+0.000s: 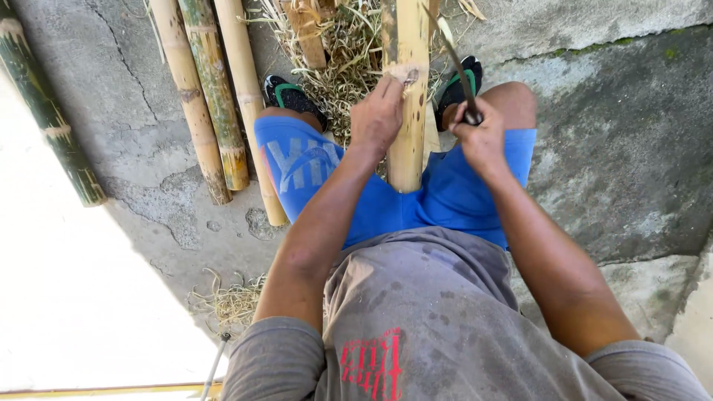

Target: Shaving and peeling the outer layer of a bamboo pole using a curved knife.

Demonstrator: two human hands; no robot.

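Bamboo pole (407,141): stood between the seated person's knees, long axis running straight away from the body.

Left hand (377,117): closed around the pole's near side, the nearer hand.

Right hand (481,139): just right of the pole, clenched on the handle of a dark blade (454,63) that slanted up toward it.

Beyond the pole: dry shavings (338,67) and sandalled feet.

Well left of the pole: three cut poles (215,104) lay side by side on concrete (616,148).

Nothing stood between blade and pole.
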